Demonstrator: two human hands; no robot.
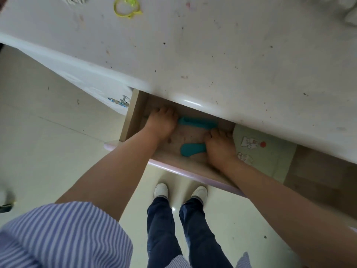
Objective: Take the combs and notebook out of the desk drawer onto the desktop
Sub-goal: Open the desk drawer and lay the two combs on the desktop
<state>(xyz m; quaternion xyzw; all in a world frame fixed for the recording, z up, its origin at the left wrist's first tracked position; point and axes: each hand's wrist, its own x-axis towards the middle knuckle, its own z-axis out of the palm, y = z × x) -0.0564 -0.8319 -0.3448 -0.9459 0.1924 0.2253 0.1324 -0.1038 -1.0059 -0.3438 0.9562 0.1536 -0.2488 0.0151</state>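
Note:
The desk drawer (133,117) is pulled open under the white desktop (212,55). Two teal combs lie inside on the drawer bottom. My left hand (162,122) is palm down at the left end of the far comb (199,123), with its fingers curled onto that end. My right hand (220,146) covers the right end of the near comb (191,149), whose rounded left end sticks out from under my thumb. To the right of my right hand lies a pale green notebook (264,151) with cartoon pictures, partly tucked under the desktop edge.
A yellow-green ring-shaped item (126,6) lies at the back left of the desktop, and white cloth sits at the top right corner. A metal handle (119,101) sticks out from the cabinet front left of the drawer. My feet stand on the pale floor below the drawer front.

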